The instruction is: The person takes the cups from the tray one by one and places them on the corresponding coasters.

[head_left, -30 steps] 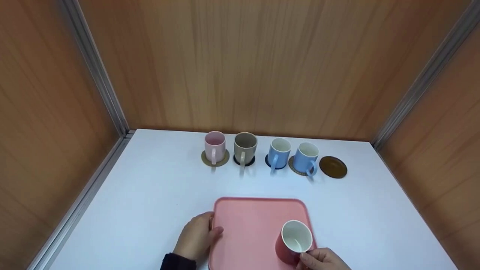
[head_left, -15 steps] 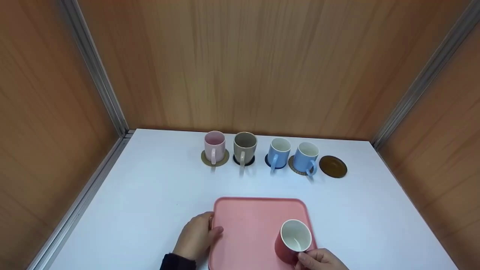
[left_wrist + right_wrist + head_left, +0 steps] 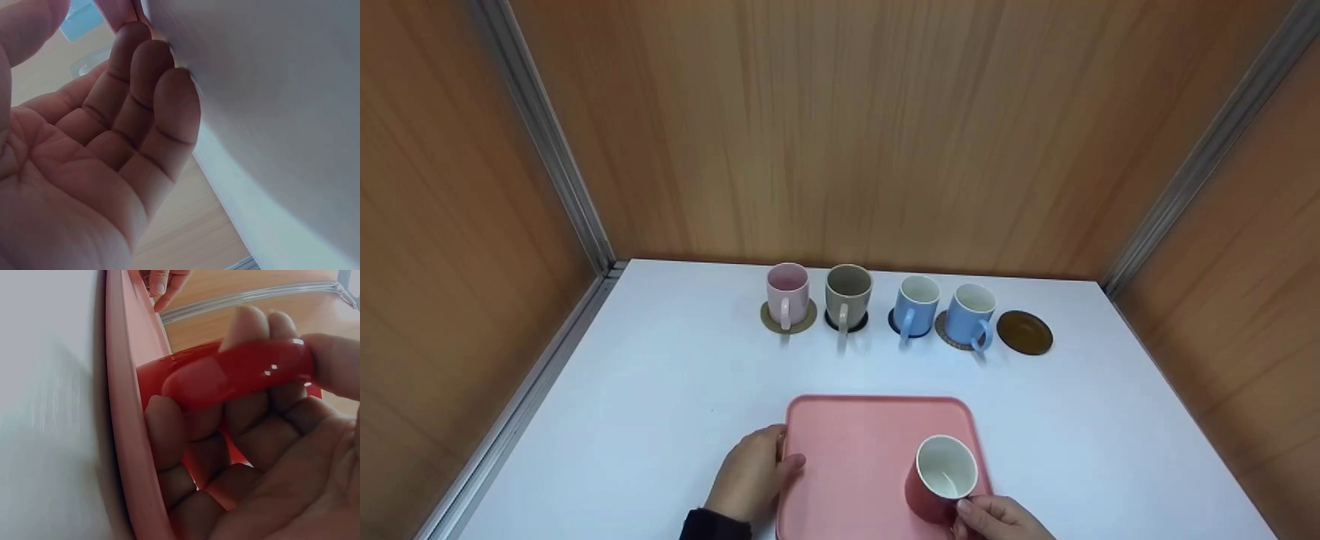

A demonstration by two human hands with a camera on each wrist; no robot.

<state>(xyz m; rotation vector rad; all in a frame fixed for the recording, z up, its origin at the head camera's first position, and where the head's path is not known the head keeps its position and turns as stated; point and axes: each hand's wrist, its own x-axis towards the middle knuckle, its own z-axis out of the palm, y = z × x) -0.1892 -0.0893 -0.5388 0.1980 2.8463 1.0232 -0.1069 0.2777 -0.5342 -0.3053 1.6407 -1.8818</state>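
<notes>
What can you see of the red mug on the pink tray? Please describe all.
The red mug looks like glazed ceramic, glossy red outside and white inside, and seems empty. It is upright at the near right part of the pink tray. The right hand grips its handle, fingers curled through the loop and thumb at its end. Whether its base rests on the tray cannot be told.

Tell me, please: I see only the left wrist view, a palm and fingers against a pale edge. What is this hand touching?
Observer: The left hand holds the left rim of a pink tray on the white table.
Operator: Is something on the tray?
Observer: A red mug, white inside, stands at its near right corner.
Operator: And the other hand?
Observer: The right hand has its fingers through the mug's handle, thumb on top.
</notes>
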